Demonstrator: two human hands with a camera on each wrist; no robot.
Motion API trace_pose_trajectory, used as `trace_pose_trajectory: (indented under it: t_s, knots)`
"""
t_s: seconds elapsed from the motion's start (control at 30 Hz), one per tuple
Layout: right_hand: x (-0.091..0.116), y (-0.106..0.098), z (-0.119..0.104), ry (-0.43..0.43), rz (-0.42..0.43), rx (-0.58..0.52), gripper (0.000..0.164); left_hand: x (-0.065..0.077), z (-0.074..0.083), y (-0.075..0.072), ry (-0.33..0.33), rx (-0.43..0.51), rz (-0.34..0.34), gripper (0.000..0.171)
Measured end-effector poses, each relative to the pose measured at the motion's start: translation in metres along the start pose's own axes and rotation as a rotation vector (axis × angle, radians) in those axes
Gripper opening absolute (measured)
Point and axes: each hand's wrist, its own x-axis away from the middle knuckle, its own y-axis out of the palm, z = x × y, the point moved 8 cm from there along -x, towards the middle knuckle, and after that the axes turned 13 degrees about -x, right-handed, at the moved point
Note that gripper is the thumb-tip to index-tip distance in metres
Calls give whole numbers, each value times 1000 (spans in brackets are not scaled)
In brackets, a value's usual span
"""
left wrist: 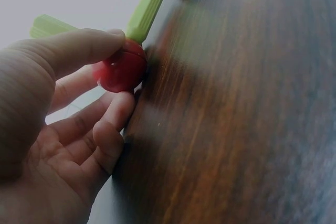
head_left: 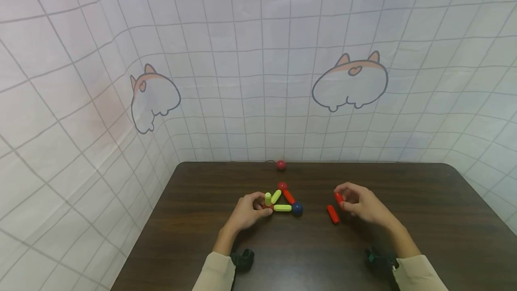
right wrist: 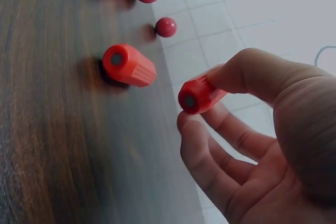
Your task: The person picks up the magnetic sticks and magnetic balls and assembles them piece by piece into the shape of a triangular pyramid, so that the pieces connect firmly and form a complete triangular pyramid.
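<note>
On the table lies a triangle of magnetic rods and balls. My left hand [head_left: 247, 212] grips its near-left corner, a red ball [left wrist: 126, 66], between thumb and fingers. From that ball a yellow-green rod [head_left: 268, 199] stands up, and another yellow-green rod [head_left: 282, 208] runs to a blue ball [head_left: 297, 209]. A third yellow-green rod [head_left: 276, 196] and a red rod [head_left: 288, 196] meet at the far red ball [head_left: 282, 186]. To the right, my right hand [head_left: 365, 203] pinches a red rod [right wrist: 202, 94] above the table, its grey end disc showing in the right wrist view.
A second loose red rod [head_left: 333, 214] lies on the table just left of my right hand. Near the back edge sits a single red ball [head_left: 281, 165]. Behind the dark wood table [head_left: 307, 255] hangs a white gridded cloth [head_left: 250, 80].
</note>
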Motion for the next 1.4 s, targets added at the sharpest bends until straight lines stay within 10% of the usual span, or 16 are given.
trace_pose_trajectory:
  t_s: [1.4]
  knots:
    - [-14,59,-53,-229,110,-60,35,2,3,-2,9,6,-3,39]
